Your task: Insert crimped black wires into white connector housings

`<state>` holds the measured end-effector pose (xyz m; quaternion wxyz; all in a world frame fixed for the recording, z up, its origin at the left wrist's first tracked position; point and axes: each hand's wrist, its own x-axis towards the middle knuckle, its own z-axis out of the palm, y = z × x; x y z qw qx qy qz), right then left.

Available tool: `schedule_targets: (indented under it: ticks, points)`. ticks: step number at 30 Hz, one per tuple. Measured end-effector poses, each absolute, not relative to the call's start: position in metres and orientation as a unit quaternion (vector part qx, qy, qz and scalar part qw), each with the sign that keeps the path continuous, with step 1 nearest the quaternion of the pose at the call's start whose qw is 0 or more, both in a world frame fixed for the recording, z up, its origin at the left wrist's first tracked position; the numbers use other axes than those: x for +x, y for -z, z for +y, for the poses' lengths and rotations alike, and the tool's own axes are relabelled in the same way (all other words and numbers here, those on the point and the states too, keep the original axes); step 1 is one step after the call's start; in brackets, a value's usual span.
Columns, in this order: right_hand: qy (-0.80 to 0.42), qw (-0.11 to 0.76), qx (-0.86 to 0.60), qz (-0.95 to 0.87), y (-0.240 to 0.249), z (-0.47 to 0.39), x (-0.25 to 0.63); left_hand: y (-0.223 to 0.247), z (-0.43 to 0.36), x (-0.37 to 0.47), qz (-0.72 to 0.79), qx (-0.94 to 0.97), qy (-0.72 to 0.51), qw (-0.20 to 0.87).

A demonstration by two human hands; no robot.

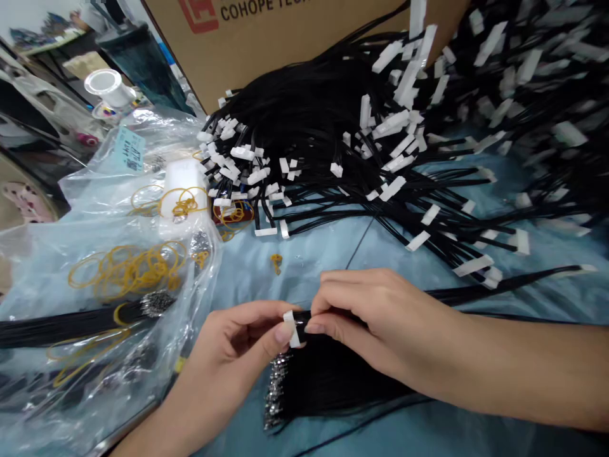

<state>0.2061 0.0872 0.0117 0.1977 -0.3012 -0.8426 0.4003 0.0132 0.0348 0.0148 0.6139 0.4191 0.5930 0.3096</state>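
Note:
Near the front middle, my left hand point(238, 343) pinches a white connector point(294, 329) between thumb and forefinger. Just right of it, the fingers of my right hand point(361, 311) are closed on the black wires point(302, 325) that run out of that connector. Beneath both hands lies a flat bundle of black wires point(342, 381). Its left end shows a row of bare metal terminals point(275, 393). My right hand and forearm hide part of the wires.
Behind my hands lies a heap of black cables point(304, 127) with white connectors, against a cardboard box point(266, 44). At left, clear plastic bags point(57, 254) carry yellow rubber bands point(133, 273) and another wire bundle point(71, 324). Blue sheeting point(247, 266) covers the table.

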Motion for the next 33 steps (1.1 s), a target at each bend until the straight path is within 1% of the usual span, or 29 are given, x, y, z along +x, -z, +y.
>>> schedule_targets:
  ticks: [3,7,9,14,18,23,27,31,33]
  points:
    - [-0.383,0.23,-0.289,-0.847,-0.009,0.0856,0.2074,-0.0146,0.0357,0.013,0.582,0.402,-0.316,0.633]
    - [-0.445,0.25,-0.299,-0.806,-0.0095,0.0888,0.2081,-0.0154,0.0365,0.0128,0.582,0.403,-0.322,0.629]
    - [-0.46,0.244,-0.304,-0.798,-0.0096,0.0899,0.2085,-0.016,0.0368,0.0133,0.589,0.405,-0.321,0.622]
    - [-0.432,0.225,-0.317,-0.814,-0.0101,0.0855,0.2091,-0.0162,0.038,0.0149,0.602,0.401,-0.317,0.613]
    - [-0.45,0.218,-0.331,-0.8,-0.0126,0.0825,0.2104,-0.0159,0.0376,0.0137,0.596,0.407,-0.311,0.618]
    - [-0.469,0.233,-0.35,-0.777,-0.0127,0.0846,0.215,-0.0145,0.0362,0.012,0.59,0.398,-0.317,0.627]
    - [-0.473,0.221,-0.358,-0.774,-0.0113,0.0841,0.2152,-0.0137,0.0362,0.0125,0.597,0.39,-0.32,0.624]
    - [-0.464,0.228,-0.361,-0.776,-0.0112,0.083,0.214,-0.0143,0.037,0.0137,0.612,0.386,-0.313,0.616]
    - [-0.481,0.228,-0.358,-0.767,-0.0129,0.0837,0.2143,-0.015,0.0374,0.0143,0.605,0.386,-0.313,0.622]
